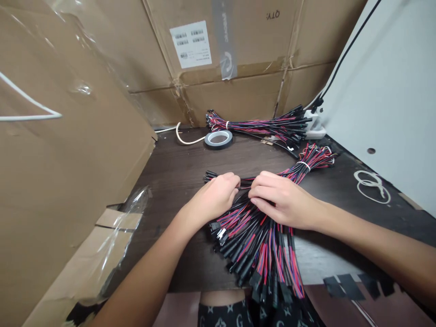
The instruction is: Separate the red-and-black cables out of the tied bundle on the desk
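Observation:
A fanned bundle of red, blue and black wires (269,245) with black connectors spreads over the table's front edge. A white tie (303,165) binds it near its upper right end. My left hand (223,193) is closed around a few black-ended wires (211,175) at the upper left of the fan. My right hand (277,197) lies over the same bundle just to the right, its fingers pinched on the wires. The fingertips of both hands are partly hidden, so exactly which strands each one grips cannot be made out.
A second tied wire bundle (259,126) lies at the back beside a roll of black tape (218,140) and a white power socket (315,125). Cardboard (68,136) walls the left and back. Pale cord loops (373,184) lie right; black tape strips (350,286) hang in front.

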A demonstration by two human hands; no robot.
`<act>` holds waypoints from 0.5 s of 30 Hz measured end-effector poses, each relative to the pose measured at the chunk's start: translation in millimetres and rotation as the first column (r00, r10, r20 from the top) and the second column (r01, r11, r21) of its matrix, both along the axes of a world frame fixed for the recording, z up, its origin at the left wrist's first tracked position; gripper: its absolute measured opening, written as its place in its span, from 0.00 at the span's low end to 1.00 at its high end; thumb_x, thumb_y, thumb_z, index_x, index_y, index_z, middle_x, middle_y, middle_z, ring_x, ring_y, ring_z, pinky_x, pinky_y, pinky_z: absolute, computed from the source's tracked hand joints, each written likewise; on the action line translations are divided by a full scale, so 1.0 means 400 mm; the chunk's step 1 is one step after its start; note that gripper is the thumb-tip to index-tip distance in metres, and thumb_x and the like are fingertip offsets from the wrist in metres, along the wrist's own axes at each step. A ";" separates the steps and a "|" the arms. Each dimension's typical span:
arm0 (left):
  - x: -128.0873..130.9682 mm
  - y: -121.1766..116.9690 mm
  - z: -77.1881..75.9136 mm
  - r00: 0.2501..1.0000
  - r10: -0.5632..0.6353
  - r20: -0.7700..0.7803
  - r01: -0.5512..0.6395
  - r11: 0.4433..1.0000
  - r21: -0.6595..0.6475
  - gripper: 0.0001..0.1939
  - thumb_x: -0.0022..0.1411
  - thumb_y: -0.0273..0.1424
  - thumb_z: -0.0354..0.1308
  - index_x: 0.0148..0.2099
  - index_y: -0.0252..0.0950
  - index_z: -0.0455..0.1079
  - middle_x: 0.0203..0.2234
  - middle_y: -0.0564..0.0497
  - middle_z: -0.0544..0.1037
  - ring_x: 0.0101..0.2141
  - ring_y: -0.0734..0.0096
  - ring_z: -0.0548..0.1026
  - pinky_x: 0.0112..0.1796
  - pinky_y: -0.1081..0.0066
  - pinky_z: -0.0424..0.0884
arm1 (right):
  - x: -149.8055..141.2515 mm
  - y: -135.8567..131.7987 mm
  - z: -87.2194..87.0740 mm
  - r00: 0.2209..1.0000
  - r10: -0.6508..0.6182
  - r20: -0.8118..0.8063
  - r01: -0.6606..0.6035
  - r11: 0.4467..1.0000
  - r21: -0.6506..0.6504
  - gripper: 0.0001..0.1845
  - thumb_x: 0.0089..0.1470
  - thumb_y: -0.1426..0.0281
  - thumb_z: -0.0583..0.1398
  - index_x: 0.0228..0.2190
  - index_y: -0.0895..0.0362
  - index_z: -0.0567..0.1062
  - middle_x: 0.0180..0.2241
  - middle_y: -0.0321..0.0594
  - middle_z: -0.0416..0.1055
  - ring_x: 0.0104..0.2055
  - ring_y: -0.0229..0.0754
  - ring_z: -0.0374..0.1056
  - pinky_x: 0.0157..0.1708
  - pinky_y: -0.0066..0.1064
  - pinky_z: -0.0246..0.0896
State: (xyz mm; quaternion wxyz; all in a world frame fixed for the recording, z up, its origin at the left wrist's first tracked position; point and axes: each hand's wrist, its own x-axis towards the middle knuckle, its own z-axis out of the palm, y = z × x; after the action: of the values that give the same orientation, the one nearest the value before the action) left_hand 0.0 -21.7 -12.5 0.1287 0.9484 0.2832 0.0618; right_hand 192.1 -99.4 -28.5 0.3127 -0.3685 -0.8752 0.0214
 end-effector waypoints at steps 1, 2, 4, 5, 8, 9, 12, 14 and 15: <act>0.001 0.001 0.000 1.000 0.003 0.001 -0.003 1.000 0.001 0.06 0.65 0.22 0.50 0.37 0.35 0.67 0.34 0.49 0.73 0.36 0.65 0.72 0.38 0.67 0.67 | 0.000 0.000 0.000 1.000 -0.002 0.003 0.002 1.000 -0.002 0.12 0.63 0.74 0.51 0.31 0.60 0.73 0.31 0.45 0.69 0.35 0.42 0.62 0.35 0.35 0.60; 0.002 0.002 -0.001 1.000 0.011 0.001 -0.011 1.000 0.000 0.05 0.65 0.23 0.51 0.37 0.36 0.67 0.33 0.50 0.73 0.35 0.64 0.72 0.37 0.67 0.67 | 0.001 -0.001 0.000 1.000 -0.004 0.005 0.004 1.000 -0.004 0.12 0.63 0.74 0.51 0.31 0.60 0.73 0.31 0.45 0.69 0.35 0.42 0.62 0.35 0.35 0.60; 0.004 0.002 -0.001 1.000 0.030 0.008 -0.030 1.000 -0.008 0.05 0.64 0.23 0.53 0.35 0.36 0.66 0.32 0.50 0.73 0.35 0.64 0.72 0.36 0.68 0.66 | 0.001 -0.001 0.001 1.000 -0.005 0.007 0.005 1.000 -0.005 0.12 0.63 0.74 0.51 0.31 0.60 0.73 0.31 0.45 0.69 0.35 0.42 0.61 0.36 0.34 0.60; 0.005 0.002 -0.002 0.999 0.039 0.014 -0.039 0.999 -0.012 0.05 0.64 0.23 0.53 0.34 0.36 0.66 0.31 0.51 0.74 0.34 0.64 0.72 0.36 0.68 0.65 | 0.001 -0.001 0.000 1.000 -0.004 0.007 0.004 1.000 -0.006 0.12 0.63 0.74 0.51 0.31 0.61 0.73 0.31 0.45 0.69 0.35 0.42 0.61 0.36 0.34 0.60; 0.006 0.000 -0.003 0.998 0.047 0.037 -0.047 0.999 -0.003 0.06 0.63 0.22 0.54 0.33 0.37 0.65 0.29 0.52 0.73 0.33 0.64 0.72 0.34 0.68 0.63 | 0.000 0.000 0.000 1.000 0.001 0.008 -0.001 1.000 -0.001 0.12 0.62 0.75 0.52 0.30 0.62 0.73 0.30 0.45 0.69 0.34 0.42 0.61 0.35 0.35 0.60; 0.006 0.000 -0.004 0.998 0.042 0.044 -0.042 0.999 0.000 0.06 0.62 0.22 0.54 0.32 0.37 0.64 0.29 0.52 0.73 0.32 0.64 0.71 0.34 0.68 0.63 | -0.001 0.000 0.000 1.000 0.002 0.010 -0.002 1.000 0.001 0.12 0.62 0.75 0.52 0.30 0.62 0.73 0.30 0.45 0.69 0.34 0.42 0.61 0.35 0.34 0.60; 0.005 -0.001 -0.004 0.998 0.021 0.052 -0.020 1.000 -0.011 0.07 0.62 0.21 0.54 0.32 0.37 0.64 0.28 0.52 0.73 0.31 0.65 0.71 0.33 0.69 0.62 | -0.001 0.000 0.000 1.000 -0.001 0.013 0.001 1.000 0.007 0.12 0.62 0.75 0.52 0.30 0.62 0.74 0.30 0.45 0.69 0.34 0.42 0.61 0.35 0.34 0.60; 0.005 0.000 -0.004 0.999 0.008 0.052 -0.007 1.000 -0.020 0.07 0.62 0.21 0.53 0.31 0.37 0.64 0.27 0.52 0.72 0.31 0.66 0.70 0.33 0.69 0.62 | -0.001 0.000 0.000 1.000 -0.002 0.016 0.002 1.000 0.004 0.12 0.62 0.75 0.52 0.31 0.62 0.74 0.30 0.45 0.69 0.34 0.41 0.61 0.35 0.34 0.60; 0.005 0.000 -0.004 0.999 0.003 0.053 -0.001 1.000 -0.021 0.07 0.62 0.21 0.53 0.31 0.37 0.64 0.27 0.52 0.72 0.30 0.66 0.70 0.33 0.69 0.62 | 0.000 0.000 0.000 1.000 -0.002 0.018 0.002 1.000 0.002 0.12 0.62 0.75 0.52 0.31 0.62 0.74 0.30 0.45 0.69 0.34 0.41 0.61 0.35 0.34 0.60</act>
State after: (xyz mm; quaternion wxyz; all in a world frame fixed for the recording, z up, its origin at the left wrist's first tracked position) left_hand 1.9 -21.7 -14.2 0.1462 0.9447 0.2812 0.0843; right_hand 191.9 -99.4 -28.5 0.3053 -0.3694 -0.8775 0.0167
